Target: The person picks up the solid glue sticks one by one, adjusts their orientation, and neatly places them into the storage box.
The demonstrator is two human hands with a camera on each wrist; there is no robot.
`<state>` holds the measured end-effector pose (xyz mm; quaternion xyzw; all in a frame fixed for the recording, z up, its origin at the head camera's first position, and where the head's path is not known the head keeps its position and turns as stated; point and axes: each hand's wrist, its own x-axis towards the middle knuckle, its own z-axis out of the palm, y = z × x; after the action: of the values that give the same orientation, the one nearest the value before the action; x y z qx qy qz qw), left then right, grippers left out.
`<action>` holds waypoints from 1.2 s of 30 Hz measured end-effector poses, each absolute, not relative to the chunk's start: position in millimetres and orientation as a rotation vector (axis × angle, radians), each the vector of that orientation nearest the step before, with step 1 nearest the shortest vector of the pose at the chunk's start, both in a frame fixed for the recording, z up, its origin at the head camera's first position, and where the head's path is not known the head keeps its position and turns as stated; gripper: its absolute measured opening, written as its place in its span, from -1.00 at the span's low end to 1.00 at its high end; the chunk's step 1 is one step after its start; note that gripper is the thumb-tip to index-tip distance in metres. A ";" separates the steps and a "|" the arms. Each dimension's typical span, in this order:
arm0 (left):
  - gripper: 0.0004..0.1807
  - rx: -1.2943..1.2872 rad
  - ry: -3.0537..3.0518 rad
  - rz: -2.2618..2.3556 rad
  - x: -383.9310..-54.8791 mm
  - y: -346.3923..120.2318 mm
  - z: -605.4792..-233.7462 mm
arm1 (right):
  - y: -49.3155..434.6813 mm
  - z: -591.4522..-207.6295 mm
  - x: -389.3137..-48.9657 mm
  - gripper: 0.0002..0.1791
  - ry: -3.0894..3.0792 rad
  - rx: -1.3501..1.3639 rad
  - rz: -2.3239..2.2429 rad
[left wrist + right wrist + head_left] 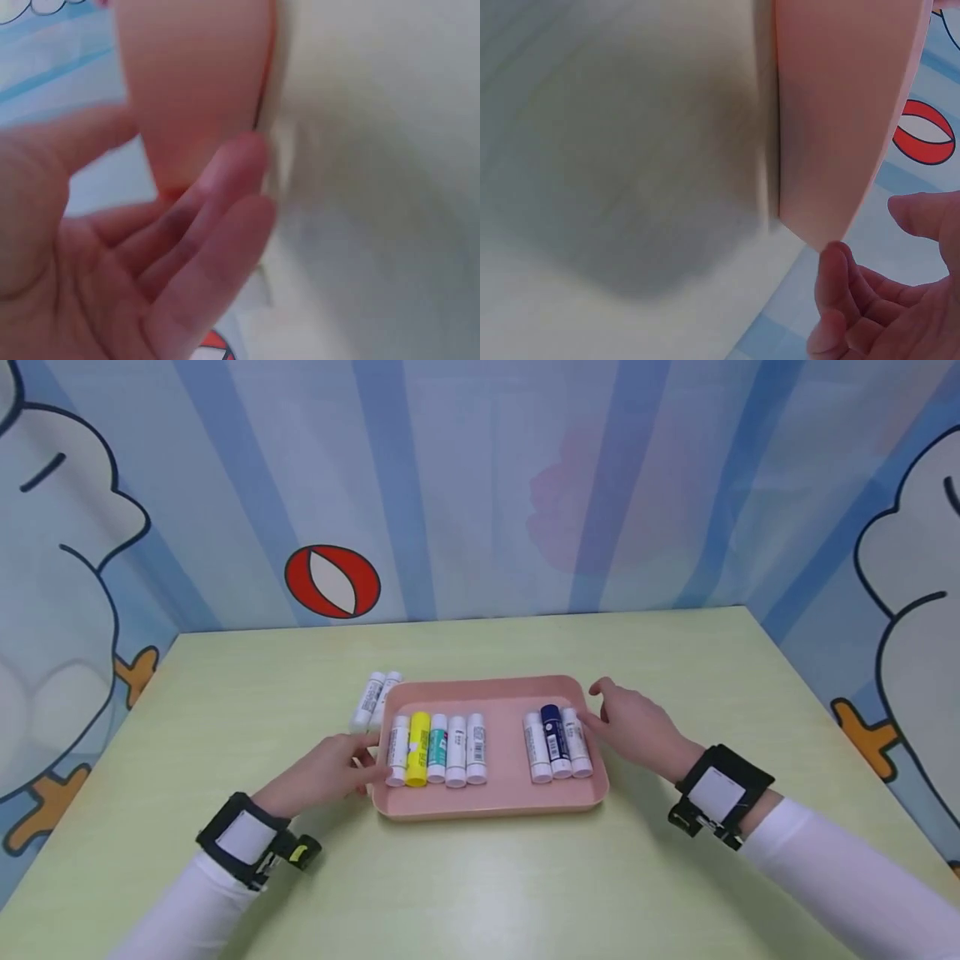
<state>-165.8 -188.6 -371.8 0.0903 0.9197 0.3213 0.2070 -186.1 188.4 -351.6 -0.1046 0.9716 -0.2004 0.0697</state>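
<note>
A pink tray [510, 802] lies on the table, bearing glue sticks in two groups. At its left side are several, among them a yellow glue stick [417, 750] and a teal-labelled one [437, 748]. Its right side has three, with a navy glue stick [556, 743] in the middle. My left hand [322, 772] holds the tray's left edge, thumb over the rim and fingers against the outer wall [199, 82]. Beside the right edge is my right hand [637, 727], fingers loosely bent and holding nothing; the thumb stands apart from the tray wall [840, 105] in the right wrist view.
Two white glue sticks [369, 700] lie on the table behind the tray's left corner. The pale wooden table [480, 885] ends at a blue striped backdrop [465, 485] printed with a red-and-white ball [332, 581]. Each wrist wears a black strap camera [720, 793].
</note>
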 end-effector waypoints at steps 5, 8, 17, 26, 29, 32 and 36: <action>-0.40 0.327 2.551 0.824 -165.2 -195.4 -366.0 | 192.3 -358.5 -182.0 -0.43 2.810 -0.237 -0.653; -0.37 0.367 2.560 0.806 -165.7 -199.1 -363.7 | 191.9 -362.5 -179.8 -0.45 2.738 -0.207 -0.686; -0.41 0.404 2.629 0.792 -174.8 -210.4 -350.1 | 189.5 -370.4 -173.6 -0.57 2.620 -0.198 -0.817; -0.40 0.303 2.752 0.844 -206.1 -218.9 -345.1 | 191.3 -375.4 -171.2 -0.58 2.601 -0.228 -0.898; -0.33 0.244 2.778 0.857 -217.7 -221.5 -347.4 | 190.3 -377.4 -171.6 -0.60 2.606 -0.227 -0.907; -0.24 0.192 2.774 0.863 -228.0 -222.5 -350.0 | 189.2 -379.1 -172.1 -0.62 2.617 -0.222 -0.895; -0.11 0.123 2.732 0.825 -237.3 -220.7 -351.5 | 188.5 -380.9 -172.3 -0.65 2.626 -0.241 -0.891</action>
<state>-237.3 -220.7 -351.5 0.0428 0.9467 0.2858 0.1420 -172.3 188.5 -380.9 -0.0852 0.9284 -0.3148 0.1780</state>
